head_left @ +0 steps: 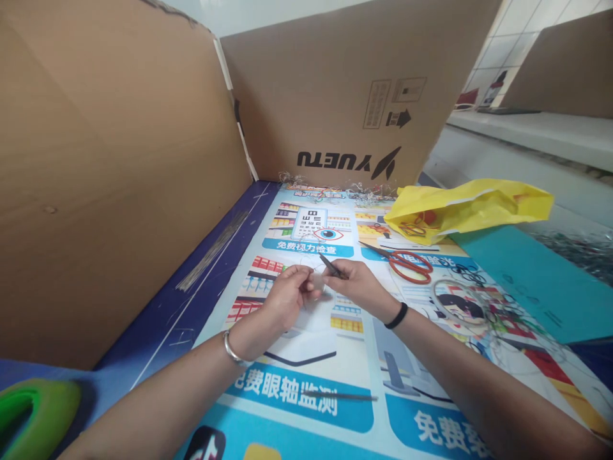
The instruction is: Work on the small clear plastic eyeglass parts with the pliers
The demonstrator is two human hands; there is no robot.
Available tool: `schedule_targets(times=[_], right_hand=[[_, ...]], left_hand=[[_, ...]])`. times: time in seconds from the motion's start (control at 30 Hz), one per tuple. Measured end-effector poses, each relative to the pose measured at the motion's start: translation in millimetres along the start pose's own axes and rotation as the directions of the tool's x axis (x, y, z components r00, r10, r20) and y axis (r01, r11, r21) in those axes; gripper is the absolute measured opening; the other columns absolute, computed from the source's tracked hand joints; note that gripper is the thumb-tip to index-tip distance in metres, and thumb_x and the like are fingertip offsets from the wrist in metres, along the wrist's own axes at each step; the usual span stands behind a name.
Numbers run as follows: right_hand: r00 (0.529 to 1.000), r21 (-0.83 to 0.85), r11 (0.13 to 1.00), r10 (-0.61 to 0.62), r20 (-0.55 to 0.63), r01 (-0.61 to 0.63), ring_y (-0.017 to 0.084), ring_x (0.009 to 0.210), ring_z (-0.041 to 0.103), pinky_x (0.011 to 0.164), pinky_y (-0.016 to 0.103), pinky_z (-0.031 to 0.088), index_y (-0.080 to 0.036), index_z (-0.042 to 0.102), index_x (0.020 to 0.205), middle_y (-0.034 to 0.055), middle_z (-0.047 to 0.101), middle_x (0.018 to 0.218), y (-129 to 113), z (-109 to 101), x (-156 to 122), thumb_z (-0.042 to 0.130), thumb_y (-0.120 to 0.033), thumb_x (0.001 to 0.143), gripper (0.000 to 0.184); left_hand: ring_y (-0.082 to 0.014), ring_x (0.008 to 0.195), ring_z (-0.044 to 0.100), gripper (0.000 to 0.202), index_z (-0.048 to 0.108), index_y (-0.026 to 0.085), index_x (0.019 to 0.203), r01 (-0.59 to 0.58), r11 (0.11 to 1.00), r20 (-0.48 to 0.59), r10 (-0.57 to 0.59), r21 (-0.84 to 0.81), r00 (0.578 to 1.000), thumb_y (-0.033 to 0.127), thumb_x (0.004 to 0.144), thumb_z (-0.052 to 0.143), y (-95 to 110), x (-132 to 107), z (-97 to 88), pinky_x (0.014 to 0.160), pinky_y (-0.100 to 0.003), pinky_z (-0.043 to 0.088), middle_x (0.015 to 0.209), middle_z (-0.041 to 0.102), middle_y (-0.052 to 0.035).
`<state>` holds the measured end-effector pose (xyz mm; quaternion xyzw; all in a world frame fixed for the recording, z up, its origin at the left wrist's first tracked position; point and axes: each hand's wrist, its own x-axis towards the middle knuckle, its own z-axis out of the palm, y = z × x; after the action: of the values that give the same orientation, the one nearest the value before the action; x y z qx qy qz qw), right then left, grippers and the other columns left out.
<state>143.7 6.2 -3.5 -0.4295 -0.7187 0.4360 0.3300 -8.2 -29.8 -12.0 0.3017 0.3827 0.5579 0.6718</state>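
Over the printed poster mat (pixel 311 345), my left hand (pixel 290 294) pinches a small pale, translucent piece (pixel 318 280) between thumb and fingers. Thin wire seems to run up from it, too fine to trace fully. My right hand (pixel 359 287) is closed around a small dark pointed tool (pixel 330 264), whose tip points up and left; its exact kind does not show. The right fingertips are close beside the pale piece, and I cannot tell whether they touch it. Just right of that hand lie red-handled scissors (pixel 410 267) with their blades toward the back.
Tall cardboard panels (pixel 306 96) stand at the left and back, with wire scraps (pixel 368 191) along the base. At right are a yellow bag (pixel 483 204), a teal sheet (pixel 541 281) and a wire coil (pixel 438 300). Thin rods (pixel 215 249) and a green ring (pixel 57 409) lie left.
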Motion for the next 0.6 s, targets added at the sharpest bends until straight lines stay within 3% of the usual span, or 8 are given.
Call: schedule_targets(times=[0.2, 0.37, 0.6], right_hand=[[0.999, -0.006, 0.999, -0.036, -0.006, 0.036, 0.009, 0.057, 0.042, 0.051, 0.021, 0.034, -0.016, 0.054, 0.069, -0.0028, 0.050, 0.062, 3, -2, 2, 0.056, -0.029, 0.066, 0.014], [0.999, -0.016, 0.999, -0.032, 0.017, 0.032, 0.008, 0.056, 0.043, 0.051, 0.020, 0.034, -0.015, 0.055, 0.067, -0.0031, 0.052, 0.061, -2, -7, 3, 0.056, -0.025, 0.063, 0.011], [0.985, 0.037, 0.999, -0.001, 0.172, -0.005, 0.007, 0.055, 0.041, 0.050, 0.019, 0.033, -0.015, 0.052, 0.064, -0.0045, 0.048, 0.058, -4, -8, 2, 0.056, -0.023, 0.063, 0.009]], left_hand=[[-0.0080, 0.052, 0.048, 0.014, 0.048, 0.015, 0.070, 0.040, 0.999, -0.016, -0.040, -0.033, 0.999, 0.022, 0.072, 0.060, 0, -2, 2.8, 0.056, -0.026, 0.042, 0.057, 0.046, 0.0029], [-0.0095, 0.055, 0.051, 0.014, 0.052, 0.015, 0.077, 0.097, 0.995, 0.127, -0.091, -0.034, 0.988, 0.023, 0.071, 0.062, 6, -4, 1.4, 0.053, -0.026, 0.042, 0.065, 0.051, 0.0001], [-0.0130, 0.064, 0.057, 0.017, 0.054, 0.015, 0.076, 0.196, 0.972, 0.193, -0.219, 0.133, 0.956, 0.024, 0.068, 0.067, 16, -2, -3.0, 0.063, -0.034, 0.051, 0.069, 0.057, -0.0027]])
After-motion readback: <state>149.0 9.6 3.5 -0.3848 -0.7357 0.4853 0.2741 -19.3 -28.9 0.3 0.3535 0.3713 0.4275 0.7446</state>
